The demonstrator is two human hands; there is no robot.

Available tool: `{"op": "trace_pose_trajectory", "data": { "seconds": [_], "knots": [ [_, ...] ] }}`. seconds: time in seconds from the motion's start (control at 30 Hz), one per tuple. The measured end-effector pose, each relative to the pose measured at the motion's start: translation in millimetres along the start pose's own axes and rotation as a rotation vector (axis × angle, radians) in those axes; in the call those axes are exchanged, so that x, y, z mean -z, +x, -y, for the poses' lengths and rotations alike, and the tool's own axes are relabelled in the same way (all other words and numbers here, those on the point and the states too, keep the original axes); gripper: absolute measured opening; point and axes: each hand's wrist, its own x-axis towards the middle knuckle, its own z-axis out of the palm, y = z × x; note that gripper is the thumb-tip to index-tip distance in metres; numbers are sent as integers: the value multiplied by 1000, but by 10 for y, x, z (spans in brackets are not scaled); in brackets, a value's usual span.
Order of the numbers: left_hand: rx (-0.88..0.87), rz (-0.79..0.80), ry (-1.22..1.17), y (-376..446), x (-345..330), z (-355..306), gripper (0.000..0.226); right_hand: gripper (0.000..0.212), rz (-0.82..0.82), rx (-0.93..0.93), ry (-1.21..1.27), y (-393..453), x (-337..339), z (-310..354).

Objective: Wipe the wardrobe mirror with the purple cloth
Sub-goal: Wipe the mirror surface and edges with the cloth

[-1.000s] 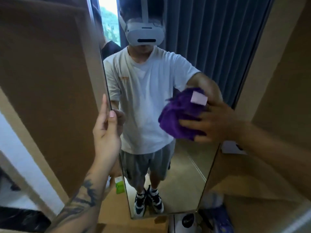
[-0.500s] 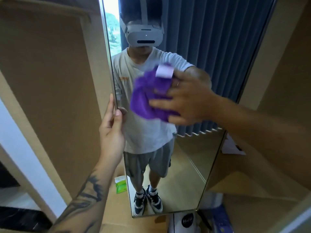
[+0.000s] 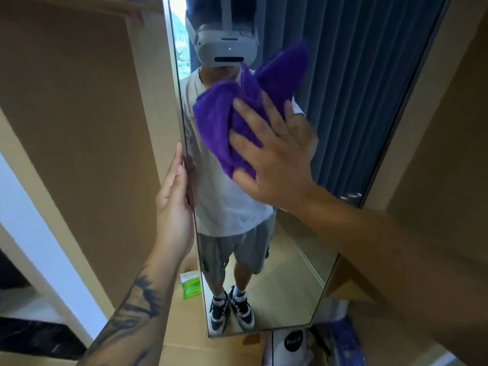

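The tall wardrobe mirror (image 3: 351, 128) fills the middle of the view and reflects a person in a white T-shirt and grey shorts. A crumpled purple cloth (image 3: 219, 120) lies flat against the upper left part of the glass. My right hand (image 3: 274, 159) presses it there with spread, straight fingers. My left hand (image 3: 174, 207) holds the mirror's left edge at mid height, fingers straight along the edge and thumb on the glass side.
Brown wardrobe panels (image 3: 79, 114) stand to the left and right of the mirror. A green packet (image 3: 190, 285) lies on the wardrobe floor by the mirror's lower left. A white bag with a black round label (image 3: 293, 342) and a blue item (image 3: 346, 344) sit below the mirror.
My right hand has carried the purple cloth up and to the left across the glass, from the right edge at mid height to the upper left part. My left hand keeps its hold on the edge.
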Motion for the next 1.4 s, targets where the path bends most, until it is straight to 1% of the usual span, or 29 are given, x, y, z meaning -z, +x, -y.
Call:
{"op": "trace_pose_trajectory", "data": {
  "seconds": [0.03,0.07,0.17,0.2,0.23,0.27,0.3,0.33,0.37,0.4,0.43,0.5,0.6,0.63,0.67,0.73,0.8,0.87,0.93,0.97,1.0,1.03,1.07,1.13,1.2,1.27,1.33,1.4],
  "knots": [
    [-14,12,5,-8,3,0,36,47,32,-6,9,-216,-53,123],
    [-19,25,19,-25,3,-2,38,47,90,42,13,-467,-93,223],
    [21,2,99,-156,75,93,41,50,328,200,46,-1291,-132,251],
    [32,-6,125,-218,93,118,42,49,362,201,41,-1506,-120,153],
    [34,-10,154,-259,122,152,43,47,365,155,23,-1658,-97,31],
    [25,0,173,-289,136,167,46,42,343,56,5,-1769,-70,-96],
    [16,6,191,-302,155,191,48,37,302,-102,7,-1847,-45,-205],
    [13,12,212,-314,153,210,50,39,259,-309,24,-1889,-13,-295],
    [29,8,243,-328,179,275,49,45,208,-528,41,-1885,22,-336],
    [66,6,264,-368,190,336,46,52,152,-713,65,-1856,28,-321],
    [117,-14,282,-423,225,426,39,56,103,-845,92,-1809,17,-242],
    [171,-42,324,-536,283,589,30,57,32,-987,108,-1647,-61,70],
    [209,-66,382,-605,290,600,30,53,8,-1059,177,-1346,-213,655],
    [232,-67,381,-591,318,603,29,50,37,-1034,208,-1255,-247,842],
    [238,-55,373,-584,326,587,27,50,93,-962,221,-1193,-292,1022],
    [271,-35,295,-556,388,610,22,52,217,-698,190,-1114,-388,1317],
    [281,-45,218,-550,453,658,32,54,271,-443,154,-1066,-482,1433],
    [275,-56,288,-552,484,693,33,52,274,-236,124,-1138,-548,1334],
    [288,-88,325,-564,496,727,44,50,308,4,66,-1320,-502,1029],
    [308,-104,305,-561,504,741,41,48,328,95,30,-1436,-448,821],
    [317,-107,280,-561,504,760,35,45,334,124,-5,-1571,-383,597],
    [315,-101,276,-556,505,769,32,42,334,89,-38,-1702,-305,381],
    [316,-101,276,-552,479,768,31,42,330,4,-66,-1824,-219,177],
    [312,-110,276,-542,472,796,31,50,349,-265,-90,-2044,-51,-135],
    [320,-128,229,-552,460,846,33,54,368,-532,-61,-2185,42,-217],
    [299,-138,196,-561,468,904,41,54,304,-765,10,-2154,18,-30],
    [279,-139,189,-569,460,911,43,53,174,-985,78,-1972,-125,311],
    [275,-126,175,-576,469,890,52,52,50,-1160,127,-1692,-294,683]
  ]
}}
